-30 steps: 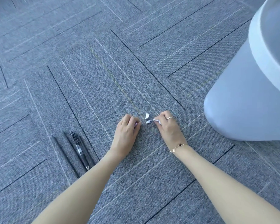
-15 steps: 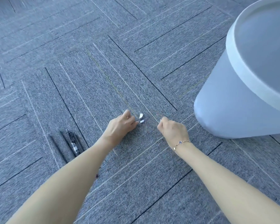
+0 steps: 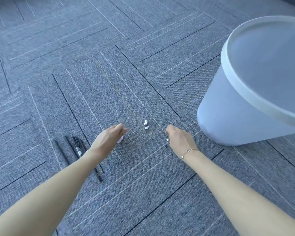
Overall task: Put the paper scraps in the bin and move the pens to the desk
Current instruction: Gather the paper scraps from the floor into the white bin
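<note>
A: Where are the hands?

B: Both are low over the grey carpet (image 3: 143, 48). The left hand (image 3: 107, 140) has its fingers curled together, and a bit of pale paper (image 3: 121, 139) shows under them, so it is closed on this paper. The right hand (image 3: 180, 140) also has the fingers curled in. A small white bit (image 3: 168, 140) shows at its underside, but I cannot tell if the hand really holds it.

A: And the scraps on the floor?

B: I count 3 scraps lying free between the 2 hands. A tiny scrap (image 3: 134, 132) lies just beside the left fingertips. The other 2 scraps (image 3: 145, 125) lie close together, a little ahead of both hands and nearer to the middle of the gap. Neither hand touches them.

A: Where is the bin?

B: The white bin (image 3: 228, 116) stands on the carpet to the outer side of the right hand, near but not touching. Its rim is wide and pale, and only a grey inside is visible.

A: And the pens?

B: The pens (image 3: 76, 145) lie side by side on the carpet, just beside the left wrist on its outer side. They are black, and the left forearm covers part of them. I see about 4, but I am not sure.

A: Anything on the wrists?

B: The right wrist wears a thin gold bracelet (image 3: 189, 151).
</note>
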`<state>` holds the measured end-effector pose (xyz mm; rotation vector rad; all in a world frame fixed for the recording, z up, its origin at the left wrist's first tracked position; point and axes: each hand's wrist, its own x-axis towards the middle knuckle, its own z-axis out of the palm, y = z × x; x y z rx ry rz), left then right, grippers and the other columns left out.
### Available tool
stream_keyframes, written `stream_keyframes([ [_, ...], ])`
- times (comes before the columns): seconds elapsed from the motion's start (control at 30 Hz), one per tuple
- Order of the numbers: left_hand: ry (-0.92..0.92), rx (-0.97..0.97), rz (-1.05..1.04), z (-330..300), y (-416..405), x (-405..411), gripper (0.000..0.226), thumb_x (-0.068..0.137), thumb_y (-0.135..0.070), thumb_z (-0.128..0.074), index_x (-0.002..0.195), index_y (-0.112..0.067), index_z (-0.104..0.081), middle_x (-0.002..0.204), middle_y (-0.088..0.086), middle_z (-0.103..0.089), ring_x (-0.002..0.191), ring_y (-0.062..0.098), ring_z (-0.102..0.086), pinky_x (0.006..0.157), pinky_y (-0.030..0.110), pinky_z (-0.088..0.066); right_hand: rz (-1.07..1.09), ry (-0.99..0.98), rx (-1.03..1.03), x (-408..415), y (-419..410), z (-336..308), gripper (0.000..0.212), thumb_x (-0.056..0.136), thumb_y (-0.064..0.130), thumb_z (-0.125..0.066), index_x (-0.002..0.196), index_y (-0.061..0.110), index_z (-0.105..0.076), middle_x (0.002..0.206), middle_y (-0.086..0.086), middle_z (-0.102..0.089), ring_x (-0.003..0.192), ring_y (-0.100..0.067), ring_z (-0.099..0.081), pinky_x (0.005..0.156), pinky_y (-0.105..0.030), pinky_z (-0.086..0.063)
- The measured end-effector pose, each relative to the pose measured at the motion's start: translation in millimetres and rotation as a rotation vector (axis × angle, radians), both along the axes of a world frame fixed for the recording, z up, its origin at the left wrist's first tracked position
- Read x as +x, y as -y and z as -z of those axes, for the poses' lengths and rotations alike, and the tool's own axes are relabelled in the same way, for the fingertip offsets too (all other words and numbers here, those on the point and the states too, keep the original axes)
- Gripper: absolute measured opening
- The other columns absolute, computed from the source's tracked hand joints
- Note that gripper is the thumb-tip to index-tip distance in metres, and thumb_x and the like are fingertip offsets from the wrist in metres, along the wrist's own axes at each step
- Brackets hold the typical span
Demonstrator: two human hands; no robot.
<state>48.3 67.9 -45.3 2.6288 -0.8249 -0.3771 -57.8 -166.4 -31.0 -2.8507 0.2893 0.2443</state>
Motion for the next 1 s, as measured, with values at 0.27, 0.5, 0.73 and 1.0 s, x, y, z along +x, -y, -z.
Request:
stream_keyframes([
  [0.27,-0.021,0.173,-0.135,-3,13,-20,0.042,0.093,-0.051,-0.033,0.08,-0.012,-0.043,0.056,-0.001,-0.052,0.042,0.015,-0.049,0.041,0.029,-0.048,-0.025,-0.06,-0.22,-9,-6,9,0.044,0.1,0.041,-0.018,0.097,0.008,-0.048,0.052,0.005,-0.038,0.051,-0.02,-0.048,0.039,-0.024,-0.03],
  [0.5,0.143,0.356,-0.061,7,6,-23,0.031,0.099,-0.034,-0.034,0.084,-0.011,-0.047,0.042,-0.01,-0.035,0.028,0.007,-0.034,0.03,0.016,-0.026,-0.01,-0.023,-0.339,-11,-14,20,0.03,0.096,0.036,-0.045,0.084,0.011,-0.054,0.05,0.001,-0.06,0.036,-0.017,-0.059,0.034,-0.015,-0.012],
  [0.73,0.072,0.282,-0.042,-1,10,-6,0.024,0.092,0.003,-0.044,0.115,-0.001,-0.051,0.108,0.01,-0.055,0.092,0.019,-0.056,0.079,0.025,-0.054,-0.047,0.004,-0.33,-8,-7,19,0.029,0.076,0.021,-0.076,0.065,0.012,-0.051,0.033,0.005,-0.038,0.026,-0.013,-0.019,0.037,-0.008,-0.004],
  [1.0,-0.039,0.217,-0.115,-10,26,11,0.013,0.095,-0.013,-0.037,0.09,-0.004,-0.045,0.061,-0.005,-0.034,0.053,0.012,-0.034,0.047,0.019,-0.025,-0.057,-0.031,-0.201,9,-15,6,0.019,0.101,0.015,-0.028,0.101,0.005,-0.044,0.066,-0.001,-0.056,0.048,-0.019,-0.049,0.039,-0.026,-0.032],
])
